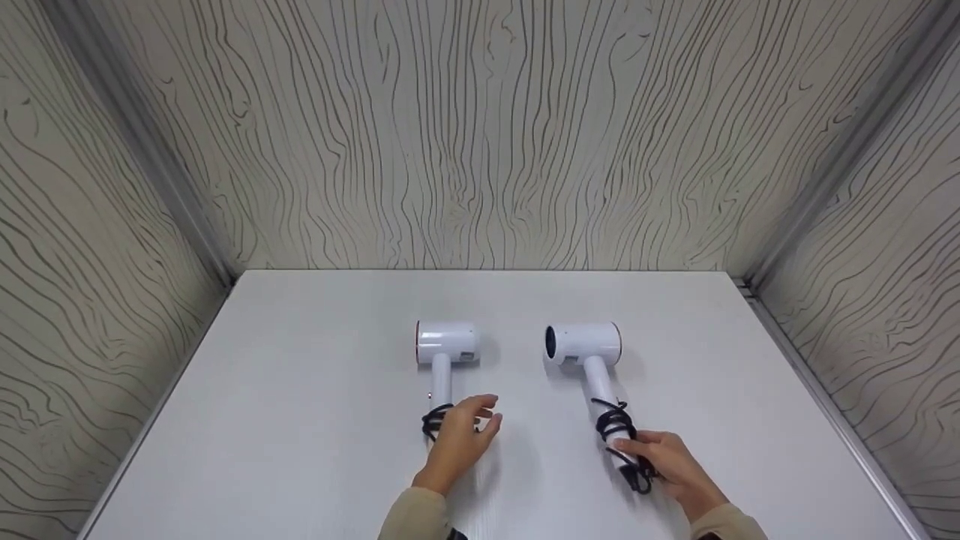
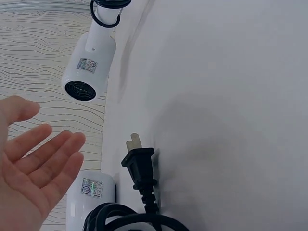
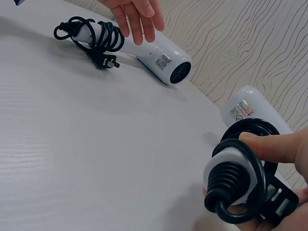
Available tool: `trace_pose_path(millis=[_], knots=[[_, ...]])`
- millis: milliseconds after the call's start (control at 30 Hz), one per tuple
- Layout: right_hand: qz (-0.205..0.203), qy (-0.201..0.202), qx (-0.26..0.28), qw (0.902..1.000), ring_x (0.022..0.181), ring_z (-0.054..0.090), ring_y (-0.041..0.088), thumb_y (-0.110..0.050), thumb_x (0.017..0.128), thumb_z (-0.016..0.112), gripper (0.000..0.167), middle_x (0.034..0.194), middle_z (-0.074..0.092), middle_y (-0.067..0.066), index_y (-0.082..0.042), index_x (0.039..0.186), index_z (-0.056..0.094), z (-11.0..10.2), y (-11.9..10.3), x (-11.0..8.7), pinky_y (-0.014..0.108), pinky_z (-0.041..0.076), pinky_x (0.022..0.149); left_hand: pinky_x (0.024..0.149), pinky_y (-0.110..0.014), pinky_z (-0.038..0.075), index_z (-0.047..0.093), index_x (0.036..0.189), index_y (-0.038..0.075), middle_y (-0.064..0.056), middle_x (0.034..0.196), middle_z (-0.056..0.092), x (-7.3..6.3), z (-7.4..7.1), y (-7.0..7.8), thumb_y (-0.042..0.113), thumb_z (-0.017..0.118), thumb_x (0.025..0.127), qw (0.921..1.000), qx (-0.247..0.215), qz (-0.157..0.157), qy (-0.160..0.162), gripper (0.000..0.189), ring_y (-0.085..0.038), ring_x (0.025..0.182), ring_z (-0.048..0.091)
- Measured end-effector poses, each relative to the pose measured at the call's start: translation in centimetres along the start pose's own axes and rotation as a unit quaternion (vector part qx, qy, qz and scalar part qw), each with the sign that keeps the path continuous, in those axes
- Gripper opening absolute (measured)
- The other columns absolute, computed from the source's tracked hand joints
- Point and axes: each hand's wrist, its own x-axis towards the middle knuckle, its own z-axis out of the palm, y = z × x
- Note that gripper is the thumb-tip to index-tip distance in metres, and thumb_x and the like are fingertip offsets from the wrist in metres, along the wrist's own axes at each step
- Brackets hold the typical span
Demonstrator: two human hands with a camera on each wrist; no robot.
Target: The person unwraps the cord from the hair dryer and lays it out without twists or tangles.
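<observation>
Two white hair dryers with black cords wound round their handles lie on the white table. My left hand (image 1: 455,442) hovers over the handle of the left hair dryer (image 1: 447,342), fingers loosely spread and holding nothing. In the left wrist view, that dryer's two-pin plug (image 2: 139,166) sticks out from the coiled cord (image 2: 115,214). My right hand (image 1: 671,465) grips the corded handle end of the right hair dryer (image 1: 585,343), thumb on the cord. In the right wrist view, its plug (image 3: 279,199) sits against the fingers. The dryers' heads face different ways.
The white table (image 1: 300,420) runs back to a wood-grain patterned wall (image 1: 480,150). Similar panels stand at the left (image 1: 75,262) and right (image 1: 885,300), with grey metal posts at the corners.
</observation>
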Motion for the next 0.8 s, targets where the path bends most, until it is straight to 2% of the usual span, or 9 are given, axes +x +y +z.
trace_pose_path(millis=[100,200,400,567,800], knots=[[-0.021,-0.013,0.023,0.9994,0.091,0.064,0.015,-0.021,0.083,0.074,0.071,0.118,0.066,0.023,0.018,0.133,0.043,0.0,0.1,-0.2,0.027,0.055,0.078,0.08,-0.04,0.059,0.065,0.112,0.0,-0.018,0.108,0.071,-0.1,-0.1,0.1,0.014,0.063,0.091,0.9999,-0.004,-0.009,0.005,0.025,-0.027,0.096,0.069],[-0.037,-0.037,0.033,0.9981,0.087,0.064,0.011,-0.019,0.085,0.071,0.071,0.11,0.07,0.014,0.019,0.134,0.039,-0.3,0.1,-0.3,0.025,0.055,0.076,0.083,-0.042,0.058,0.065,0.112,0.002,-0.016,0.108,0.071,0.0,-0.1,0.1,0.017,0.063,0.092,0.9997,-0.017,-0.016,0.007,0.026,-0.027,0.098,0.069],[-0.067,-0.073,0.029,0.9946,0.089,0.064,0.008,-0.021,0.087,0.07,0.073,0.111,0.071,0.007,0.021,0.136,0.035,-1.1,-0.1,-0.4,0.023,0.056,0.079,0.095,-0.041,0.054,0.064,0.116,0.003,-0.013,0.113,0.07,0.3,0.1,0.1,0.02,0.064,0.092,0.9981,-0.052,-0.03,-0.014,0.029,-0.026,0.105,0.067],[-0.08,-0.103,0.027,0.9911,0.089,0.065,0.006,-0.022,0.089,0.067,0.073,0.107,0.071,0.0,0.021,0.137,0.032,-1.5,-0.2,-0.4,0.022,0.056,0.078,0.096,-0.042,0.054,0.064,0.116,0.004,-0.013,0.114,0.069,0.6,0.3,0.0,0.022,0.064,0.091,0.996,-0.067,-0.055,-0.023,0.031,-0.025,0.105,0.066],[-0.108,-0.154,0.046,0.981,0.089,0.064,0.003,-0.019,0.092,0.064,0.071,0.101,0.07,-0.008,0.022,0.138,0.03,-2.0,-0.4,-0.7,0.019,0.056,0.078,0.099,-0.042,0.053,0.062,0.119,0.004,-0.017,0.119,0.066,1.1,0.4,0.2,0.021,0.064,0.092,0.9908,-0.097,-0.091,-0.026,0.032,-0.026,0.108,0.065]])
